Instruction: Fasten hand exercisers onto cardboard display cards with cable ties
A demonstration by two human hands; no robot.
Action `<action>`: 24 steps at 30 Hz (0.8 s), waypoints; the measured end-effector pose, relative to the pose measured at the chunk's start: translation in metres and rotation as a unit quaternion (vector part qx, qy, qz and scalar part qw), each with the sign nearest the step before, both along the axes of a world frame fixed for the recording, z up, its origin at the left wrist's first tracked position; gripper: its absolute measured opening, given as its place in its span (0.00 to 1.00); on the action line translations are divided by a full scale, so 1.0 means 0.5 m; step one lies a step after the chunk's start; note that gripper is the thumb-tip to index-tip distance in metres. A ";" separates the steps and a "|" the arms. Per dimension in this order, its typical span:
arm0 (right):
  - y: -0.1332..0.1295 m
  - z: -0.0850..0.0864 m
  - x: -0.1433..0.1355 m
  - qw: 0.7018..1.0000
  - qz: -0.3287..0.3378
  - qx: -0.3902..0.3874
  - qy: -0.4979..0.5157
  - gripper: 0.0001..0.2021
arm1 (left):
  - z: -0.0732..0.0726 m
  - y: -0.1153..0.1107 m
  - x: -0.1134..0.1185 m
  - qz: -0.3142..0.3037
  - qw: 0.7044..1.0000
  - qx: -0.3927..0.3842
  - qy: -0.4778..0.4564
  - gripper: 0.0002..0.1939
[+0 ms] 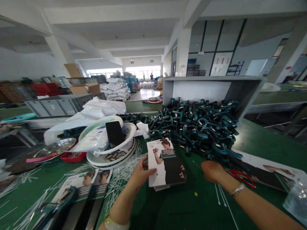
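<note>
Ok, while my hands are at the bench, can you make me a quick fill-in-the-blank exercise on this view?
1. The left hand is at the ____ side of the card stack, as the wearer sees it.
2. Beyond the right hand, tools are heaped at a bin coloured ____.
3. The phone is coloured ____.
4. The tabletop under the card stack is coloured ____.

Missing words: left; grey; black; green.
</note>
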State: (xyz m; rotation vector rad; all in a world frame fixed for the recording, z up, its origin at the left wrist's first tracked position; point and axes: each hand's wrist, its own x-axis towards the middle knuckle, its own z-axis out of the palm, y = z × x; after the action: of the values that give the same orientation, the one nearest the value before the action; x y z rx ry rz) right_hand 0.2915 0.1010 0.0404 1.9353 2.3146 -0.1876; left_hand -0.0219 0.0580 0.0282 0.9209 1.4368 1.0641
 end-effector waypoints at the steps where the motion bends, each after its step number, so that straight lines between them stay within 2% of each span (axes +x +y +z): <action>1: 0.003 0.011 0.008 1.000 0.004 -0.003 0.004 0.04 | -0.007 -0.009 -0.005 -0.013 0.999 -0.009 -0.029 0.39; 3: -0.003 0.040 0.013 0.999 0.008 0.005 0.050 0.04 | -0.018 -0.025 -0.012 -0.028 0.997 -0.015 -0.067 0.33; 5: -0.026 0.071 -0.004 0.981 0.015 0.019 0.192 0.06 | -0.019 -0.037 -0.011 -0.031 0.995 -0.012 -0.096 0.28; 6: -0.043 0.085 -0.021 0.956 0.020 0.017 0.293 0.07 | -0.016 -0.043 -0.008 -0.028 0.994 -0.012 -0.107 0.26; 8: -0.080 0.104 -0.070 0.887 0.051 -0.005 0.459 0.09 | -0.005 -0.050 -0.002 -0.026 0.993 -0.012 -0.117 0.25; 10: -0.113 0.107 -0.123 0.835 0.120 -0.011 0.537 0.09 | 0.010 -0.056 0.004 -0.028 0.994 -0.013 -0.105 0.25; 12: -0.132 0.097 -0.166 0.810 0.200 0.004 0.551 0.07 | 0.022 -0.061 0.005 -0.036 0.995 -0.010 -0.093 0.25; 15: -0.133 0.077 -0.199 0.797 0.274 0.011 0.538 0.06 | 0.032 -0.066 0.001 -0.045 0.994 0.001 -0.095 0.27; 19: -0.116 0.075 -0.206 0.801 0.292 -0.019 0.523 0.08 | 0.034 -0.069 -0.001 -0.044 0.993 0.013 -0.110 0.28; 24: -0.102 0.104 -0.203 0.805 0.294 -0.063 0.512 0.11 | 0.029 -0.064 0.000 -0.051 0.989 0.007 -0.142 0.27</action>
State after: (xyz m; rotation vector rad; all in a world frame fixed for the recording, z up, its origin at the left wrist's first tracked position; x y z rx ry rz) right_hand 0.1898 0.0500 0.0924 0.9881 3.2182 -1.5810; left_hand -0.0218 0.0259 0.0428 0.8079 1.1372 1.0829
